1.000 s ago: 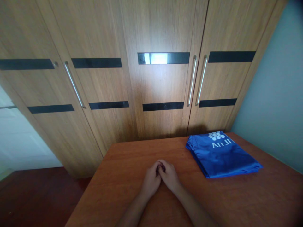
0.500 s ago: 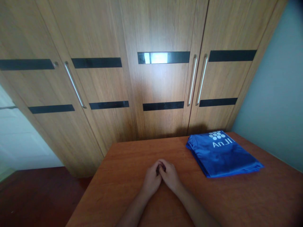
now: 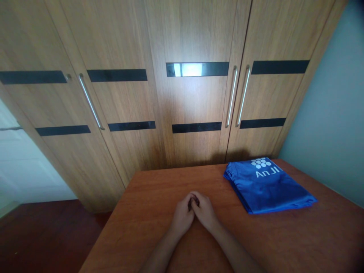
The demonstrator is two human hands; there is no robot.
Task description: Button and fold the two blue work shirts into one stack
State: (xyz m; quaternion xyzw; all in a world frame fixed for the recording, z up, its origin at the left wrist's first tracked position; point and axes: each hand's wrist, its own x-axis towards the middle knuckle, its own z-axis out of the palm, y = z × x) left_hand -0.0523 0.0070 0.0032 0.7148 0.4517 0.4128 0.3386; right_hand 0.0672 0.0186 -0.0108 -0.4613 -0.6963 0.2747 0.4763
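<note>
My left hand point(image 3: 182, 216) and my right hand point(image 3: 204, 213) are clasped together on the brown wooden table point(image 3: 148, 212), fingertips meeting at the front. A small dark gap shows between the thumbs and fingers, and no object is visible in it. Both hands are closed, resting against each other. To the right of them, apart from my right hand, a folded blue cloth point(image 3: 270, 193) with a white dotted logo and lettering lies flat on the tabletop.
A wooden wardrobe point(image 3: 193, 102) with black strips and metal handles point(image 3: 231, 96) stands right behind the table's far edge. A pale wall point(image 3: 327, 136) borders the right side. On the left are a white door point(image 3: 31, 174) and dark red floor point(image 3: 48, 235).
</note>
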